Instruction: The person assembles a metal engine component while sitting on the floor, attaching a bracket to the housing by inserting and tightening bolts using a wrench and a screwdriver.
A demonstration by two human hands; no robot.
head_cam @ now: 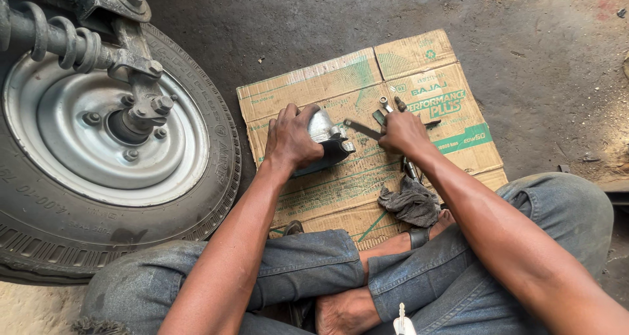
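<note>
So the person's sitting cross-legged on a concrete floor point(314, 20) with a flattened cardboard box point(419, 59) laid out in front as a work mat. Left hand point(291, 138) is wrapped over the top of a grey cast-metal part point(325, 133), fingers curled down around it, pinning it against the cardboard roughly mid-sheet. The part has a rounded silvery dome and a darker base poking out toward the right. Right hand point(403, 130) is closed around a slim dark hand tool point(362, 129), whose tip points left and sits right at the edge of the metal part; can't tell if it's actually touching. A few loose wrenches point(385, 105) lie just past the right knuckles on the cardboard. A grimy grey rag point(411, 202) is bunched up near the right forearm, by the knees. Off to the left there's a small wheel point(98, 158) with a silver steel rim, lug bolts and a coil spring strut above the hub
</note>
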